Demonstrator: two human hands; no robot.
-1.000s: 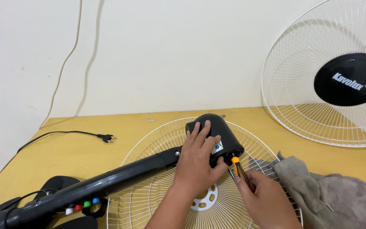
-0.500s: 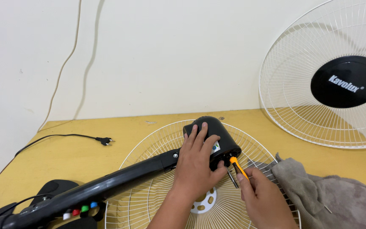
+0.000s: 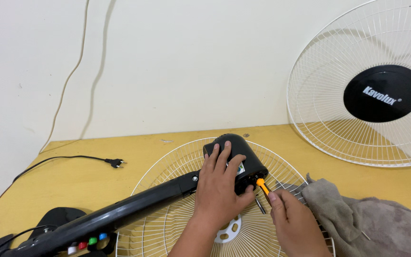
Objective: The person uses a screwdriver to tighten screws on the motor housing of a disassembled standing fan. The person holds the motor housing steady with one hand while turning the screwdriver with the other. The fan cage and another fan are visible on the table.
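My left hand (image 3: 222, 188) lay flat over the black fan motor housing (image 3: 236, 159), pressing it down onto the white wire guard (image 3: 177, 164) on the yellow bench (image 3: 86, 178). My right hand (image 3: 293, 221) was clenched on an orange-handled screwdriver (image 3: 263, 185), its tip at the front face of the housing, so I judged I was working a screw there (the screw itself was hidden). The next move called for keeping the tip seated and the housing steady. A short metal shaft (image 3: 260, 205) stuck out just beside the tool. A grey cloth (image 3: 362, 223) lay close to my right wrist, the other guard (image 3: 329, 119) leaned on the wall, and the plug (image 3: 115, 163) lay well apart
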